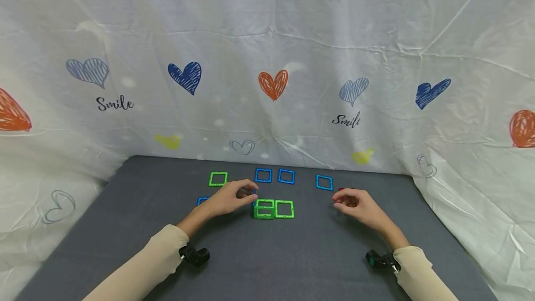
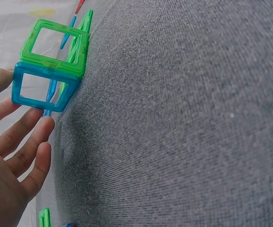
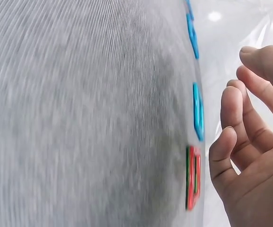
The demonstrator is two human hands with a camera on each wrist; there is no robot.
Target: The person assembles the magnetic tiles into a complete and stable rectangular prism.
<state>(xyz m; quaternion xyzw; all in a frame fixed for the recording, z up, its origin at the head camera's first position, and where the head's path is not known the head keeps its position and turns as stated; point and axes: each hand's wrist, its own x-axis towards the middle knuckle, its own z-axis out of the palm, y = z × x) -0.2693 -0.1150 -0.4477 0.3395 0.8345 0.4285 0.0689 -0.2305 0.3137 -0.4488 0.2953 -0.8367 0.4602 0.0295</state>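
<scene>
Magnetic square tiles form a small upright structure mid-table. Its front is a standing green tile, joined at the corner to a standing blue tile on the left side. My left hand holds the blue tile lightly, its thumb at one corner and curled fingers about the far edge. Another green tile adjoins on the right. My right hand hovers with loosely bent fingers and nothing between them. Just beyond it lies a red tile with a green edge beside it, mostly hidden in the head view.
Blue tiles lie along the back of the grey table, one of them nearer the right hand. A loose green tile lies back left. Behind the left wrist a blue tile shows partly. A white curtain hangs behind.
</scene>
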